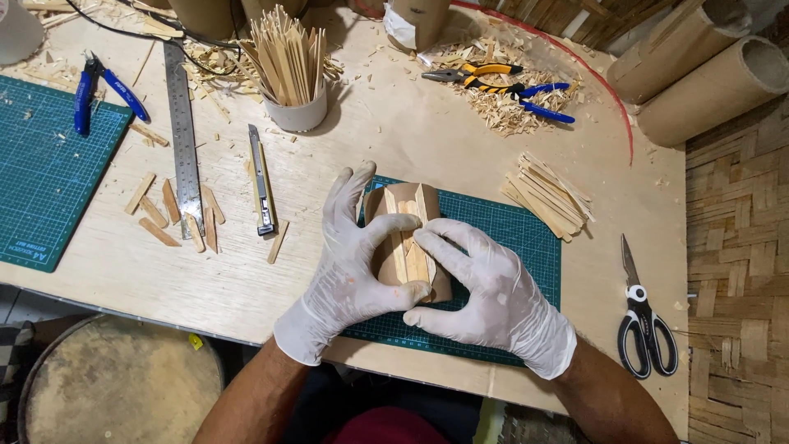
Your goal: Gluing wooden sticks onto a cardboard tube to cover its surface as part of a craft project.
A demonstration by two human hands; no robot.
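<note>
Both my hands wear white gloves and press on a short brown cardboard tube (393,200) lying on a green cutting mat (526,238). Flat wooden sticks (408,251) lie along the top of the tube. My left hand (349,259) wraps the tube's left side, thumb across the near end. My right hand (493,292) holds the right side, its fingers pushing down on the sticks. The near end of the tube is hidden behind my thumbs.
A steel ruler (182,131), a utility knife (261,181) and loose stick pieces (156,215) lie left. A cup of sticks (292,74) stands behind. Pliers (472,76), a stick bundle (549,196), scissors (645,316) and large cardboard tubes (715,86) sit right. A second green mat (41,173) is far left.
</note>
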